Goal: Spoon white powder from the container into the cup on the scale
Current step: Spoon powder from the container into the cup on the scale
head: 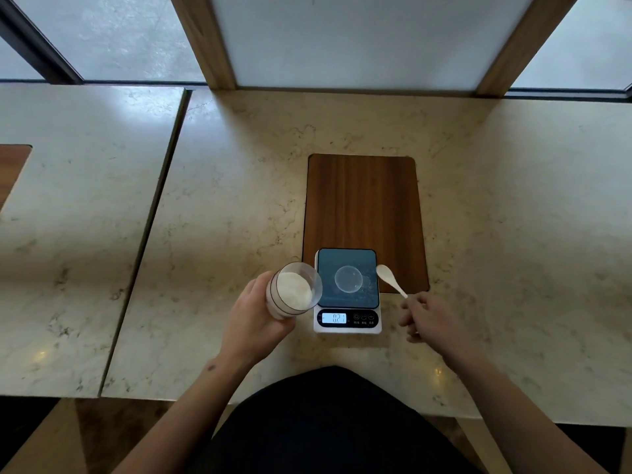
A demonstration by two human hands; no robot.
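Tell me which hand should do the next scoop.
Right. The right hand already holds the spoon by its handle, bowl beside the cup. The left hand is busy gripping the jar, tilted toward the spoon.

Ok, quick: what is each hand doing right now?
Left hand: closed around the container of white powder, tilted.
Right hand: pinching the spoon handle.

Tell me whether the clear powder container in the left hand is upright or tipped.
Tipped. The clear container of white powder leans in the left hand, its open mouth angled toward the scale.
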